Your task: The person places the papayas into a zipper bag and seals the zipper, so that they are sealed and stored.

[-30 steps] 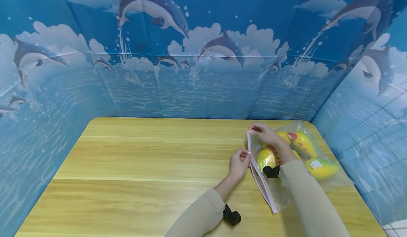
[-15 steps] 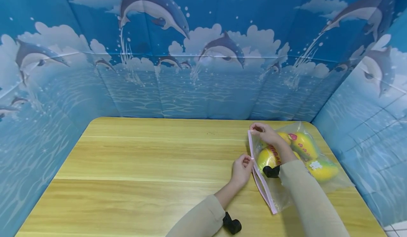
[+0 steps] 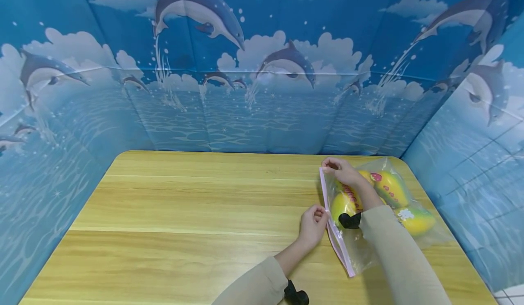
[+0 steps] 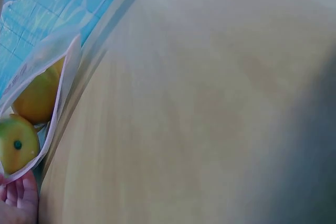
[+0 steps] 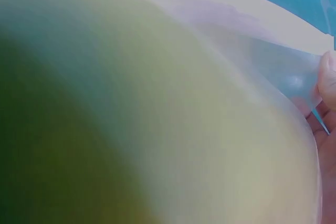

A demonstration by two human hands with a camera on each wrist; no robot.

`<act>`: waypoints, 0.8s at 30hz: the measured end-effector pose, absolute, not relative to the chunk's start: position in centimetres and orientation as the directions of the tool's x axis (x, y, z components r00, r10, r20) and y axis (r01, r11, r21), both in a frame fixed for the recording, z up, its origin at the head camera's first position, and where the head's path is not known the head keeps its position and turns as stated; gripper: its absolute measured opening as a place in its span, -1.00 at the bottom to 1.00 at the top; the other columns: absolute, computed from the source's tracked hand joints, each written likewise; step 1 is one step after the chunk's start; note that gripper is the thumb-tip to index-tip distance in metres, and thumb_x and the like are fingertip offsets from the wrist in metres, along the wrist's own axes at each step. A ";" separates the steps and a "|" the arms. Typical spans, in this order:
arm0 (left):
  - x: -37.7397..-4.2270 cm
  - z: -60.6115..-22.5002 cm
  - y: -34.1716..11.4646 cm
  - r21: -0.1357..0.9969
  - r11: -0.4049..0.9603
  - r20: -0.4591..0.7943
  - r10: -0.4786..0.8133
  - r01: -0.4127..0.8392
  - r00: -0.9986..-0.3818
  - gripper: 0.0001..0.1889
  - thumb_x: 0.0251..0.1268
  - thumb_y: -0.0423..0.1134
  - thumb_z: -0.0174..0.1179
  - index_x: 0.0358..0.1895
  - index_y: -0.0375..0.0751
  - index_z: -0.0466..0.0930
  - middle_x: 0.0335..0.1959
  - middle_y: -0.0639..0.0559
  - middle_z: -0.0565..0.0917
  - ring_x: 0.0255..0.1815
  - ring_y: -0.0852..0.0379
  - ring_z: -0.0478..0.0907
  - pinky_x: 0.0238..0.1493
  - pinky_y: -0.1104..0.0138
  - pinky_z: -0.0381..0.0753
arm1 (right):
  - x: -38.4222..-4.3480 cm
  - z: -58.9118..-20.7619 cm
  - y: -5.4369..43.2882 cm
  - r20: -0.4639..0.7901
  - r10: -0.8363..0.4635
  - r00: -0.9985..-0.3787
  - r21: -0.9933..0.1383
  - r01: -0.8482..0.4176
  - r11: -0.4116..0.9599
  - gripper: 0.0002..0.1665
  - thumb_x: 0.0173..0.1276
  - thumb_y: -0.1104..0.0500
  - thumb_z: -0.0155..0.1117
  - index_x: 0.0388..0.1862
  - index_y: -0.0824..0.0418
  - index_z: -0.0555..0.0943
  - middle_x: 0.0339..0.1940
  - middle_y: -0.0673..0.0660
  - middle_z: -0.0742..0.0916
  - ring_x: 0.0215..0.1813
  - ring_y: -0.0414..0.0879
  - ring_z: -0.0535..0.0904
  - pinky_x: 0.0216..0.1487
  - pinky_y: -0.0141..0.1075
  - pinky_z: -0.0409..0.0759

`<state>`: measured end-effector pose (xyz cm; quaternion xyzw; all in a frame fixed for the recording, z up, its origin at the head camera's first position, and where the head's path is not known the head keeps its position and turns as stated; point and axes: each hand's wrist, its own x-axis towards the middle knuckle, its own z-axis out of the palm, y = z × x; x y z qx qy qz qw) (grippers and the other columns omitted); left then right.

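A clear zip bag [image 3: 362, 257] lies on the right of the table, its pink zip edge [image 3: 341, 248] facing left. Several yellow mangoes [image 3: 390, 189] with printed marks show through the plastic. My left hand [image 3: 313, 227] pinches the zip edge about midway along. Below that point the two pink strips stand apart; above it they run together. At the far corner, my right hand [image 3: 343, 172] holds the bag's edge between thumb and fingers, as the right wrist view shows at the pink strip [image 5: 231, 11]. In the left wrist view, green-yellow mangoes [image 4: 37, 95] appear through the bag's gaping mouth.
The wooden table [image 3: 172, 223] spreads to the left of the bag. Blue dolphin-print sheeting [image 3: 262, 114] stands along its back and sides. Black wrist devices [image 3: 296, 293] hang at both sleeves, and the right forearm lies over part of the bag.
My left hand has slid along the zip edge toward the near side, and the joined stretch of the strip behind it has grown. My right hand stays at the far corner.
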<state>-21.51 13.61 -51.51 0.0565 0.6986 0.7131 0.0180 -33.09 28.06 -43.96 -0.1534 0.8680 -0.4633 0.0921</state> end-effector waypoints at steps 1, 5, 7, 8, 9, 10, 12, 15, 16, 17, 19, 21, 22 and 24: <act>-21.4 -51.5 13.6 0.999 -0.023 0.049 0.108 0.047 -0.993 -0.93 0.14 -0.41 0.14 -0.39 -0.39 0.51 -0.56 0.11 0.51 -0.63 0.38 0.41 -0.62 0.57 0.49 | -33.1 -44.0 28.1 -0.021 -0.356 -0.934 -0.834 -0.180 0.522 -0.81 0.42 0.23 -0.02 -0.22 0.38 0.44 -0.34 0.17 0.48 -0.29 0.00 0.33 -0.29 -0.27 0.34; -20.9 -51.4 13.4 0.999 -0.023 0.042 0.124 0.040 -0.991 -0.96 0.14 -0.43 0.13 -0.36 -0.36 0.51 -0.54 0.10 0.51 -0.61 0.33 0.44 -0.61 0.57 0.49 | -33.2 -44.0 28.1 -0.036 -0.357 -0.933 -0.837 -0.167 0.520 -0.82 0.42 0.24 -0.02 -0.22 0.38 0.43 -0.34 0.20 0.47 -0.29 0.00 0.33 -0.27 -0.28 0.34; -20.6 -51.3 13.3 0.999 -0.033 0.045 0.134 0.041 -0.990 -0.96 0.13 -0.45 0.12 -0.36 -0.37 0.51 -0.53 0.06 0.52 -0.60 0.29 0.46 -0.61 0.56 0.49 | -33.2 -43.9 28.0 -0.036 -0.356 -0.934 -0.834 -0.168 0.526 -0.81 0.42 0.23 -0.02 -0.22 0.37 0.44 -0.33 0.19 0.48 -0.28 -0.01 0.33 -0.27 -0.30 0.34; -20.4 -51.3 13.3 0.998 -0.037 0.051 0.139 0.046 -0.989 -0.96 0.13 -0.45 0.12 -0.35 -0.37 0.51 -0.52 0.04 0.52 -0.60 0.28 0.47 -0.60 0.56 0.49 | -33.2 -43.8 28.0 -0.034 -0.356 -0.934 -0.832 -0.172 0.528 -0.81 0.42 0.22 -0.02 -0.21 0.38 0.44 -0.32 0.19 0.48 -0.28 -0.02 0.33 -0.27 -0.30 0.34; -20.3 -51.3 13.3 0.998 -0.042 0.055 0.142 0.049 -0.988 -0.96 0.13 -0.46 0.12 -0.35 -0.38 0.51 -0.52 0.02 0.53 -0.59 0.27 0.47 -0.60 0.56 0.49 | -33.2 -43.8 28.0 -0.027 -0.356 -0.934 -0.831 -0.177 0.528 -0.81 0.42 0.22 -0.02 -0.21 0.38 0.44 -0.32 0.18 0.49 -0.28 -0.02 0.33 -0.27 -0.31 0.34; -20.1 -51.3 13.3 0.998 -0.044 0.059 0.143 0.053 -0.988 -0.96 0.13 -0.46 0.12 -0.35 -0.38 0.51 -0.52 0.01 0.53 -0.59 0.27 0.47 -0.60 0.56 0.49 | -33.2 -43.7 28.0 -0.023 -0.357 -0.934 -0.829 -0.182 0.528 -0.80 0.42 0.22 -0.02 -0.21 0.37 0.44 -0.31 0.17 0.49 -0.28 -0.03 0.33 -0.27 -0.31 0.34; -19.7 -51.3 13.4 0.998 -0.046 0.057 0.141 0.051 -0.988 -0.96 0.12 -0.47 0.12 -0.35 -0.37 0.51 -0.53 0.02 0.53 -0.60 0.28 0.46 -0.60 0.56 0.49 | -33.2 -43.7 28.1 -0.013 -0.360 -0.933 -0.827 -0.192 0.528 -0.80 0.42 0.22 -0.03 -0.21 0.37 0.44 -0.31 0.16 0.49 -0.28 -0.03 0.33 -0.28 -0.32 0.34; -19.0 -51.4 13.5 0.998 -0.058 0.043 0.139 0.036 -0.989 -0.96 0.10 -0.48 0.12 -0.36 -0.36 0.52 -0.55 0.06 0.51 -0.61 0.33 0.43 -0.62 0.56 0.50 | -33.3 -43.7 28.1 -0.001 -0.361 -0.933 -0.833 -0.199 0.516 -0.80 0.42 0.23 -0.02 -0.22 0.38 0.44 -0.32 0.16 0.49 -0.31 -0.03 0.32 -0.31 -0.34 0.34; -18.8 -51.5 13.6 0.998 -0.061 0.039 0.139 0.030 -0.990 -0.96 0.10 -0.49 0.12 -0.37 -0.35 0.52 -0.55 0.08 0.50 -0.62 0.35 0.42 -0.62 0.57 0.49 | -33.3 -43.7 28.1 -0.003 -0.360 -0.933 -0.835 -0.196 0.514 -0.80 0.42 0.23 -0.02 -0.22 0.38 0.44 -0.33 0.15 0.49 -0.32 -0.04 0.32 -0.32 -0.34 0.33; -18.6 -51.5 13.6 0.997 -0.072 0.032 0.137 0.022 -0.990 -0.96 0.09 -0.49 0.12 -0.37 -0.35 0.51 -0.56 0.10 0.49 -0.63 0.36 0.41 -0.63 0.56 0.50 | -33.4 -43.7 28.1 -0.004 -0.361 -0.933 -0.836 -0.195 0.513 -0.81 0.41 0.23 -0.02 -0.22 0.38 0.44 -0.34 0.15 0.49 -0.32 -0.03 0.31 -0.33 -0.34 0.33; -18.3 -51.6 13.7 0.996 -0.089 0.023 0.138 0.011 -0.990 -0.95 0.08 -0.51 0.11 -0.38 -0.35 0.51 -0.57 0.11 0.48 -0.64 0.37 0.40 -0.63 0.54 0.52 | -33.4 -43.7 28.1 -0.011 -0.370 -0.929 -0.841 -0.192 0.506 -0.82 0.41 0.25 -0.02 -0.24 0.39 0.43 -0.35 0.16 0.47 -0.33 -0.02 0.31 -0.34 -0.33 0.33; -18.1 -51.6 13.7 0.995 -0.099 0.013 0.139 -0.001 -0.990 -0.95 0.10 -0.51 0.10 -0.38 -0.34 0.51 -0.57 0.13 0.47 -0.64 0.38 0.40 -0.62 0.51 0.55 | -33.4 -43.7 28.0 -0.014 -0.380 -0.925 -0.844 -0.193 0.501 -0.84 0.41 0.27 -0.02 -0.27 0.39 0.42 -0.36 0.16 0.46 -0.33 0.01 0.31 -0.34 -0.32 0.33; -18.0 -51.6 13.6 0.995 -0.103 0.009 0.139 -0.006 -0.990 -0.95 0.10 -0.51 0.10 -0.38 -0.34 0.51 -0.57 0.12 0.48 -0.63 0.37 0.40 -0.60 0.49 0.57 | -33.4 -43.7 28.0 -0.012 -0.383 -0.924 -0.845 -0.196 0.498 -0.84 0.41 0.28 -0.03 -0.28 0.39 0.42 -0.35 0.17 0.46 -0.32 0.02 0.31 -0.33 -0.31 0.33; -17.9 -51.5 13.5 0.994 -0.104 -0.003 0.144 -0.019 -0.990 -0.96 0.11 -0.51 0.11 -0.38 -0.35 0.51 -0.56 0.12 0.47 -0.63 0.37 0.40 -0.59 0.47 0.59 | -33.4 -43.6 27.9 -0.010 -0.381 -0.925 -0.840 -0.199 0.504 -0.86 0.41 0.30 -0.03 -0.30 0.40 0.42 -0.35 0.18 0.46 -0.31 0.02 0.31 -0.32 -0.31 0.33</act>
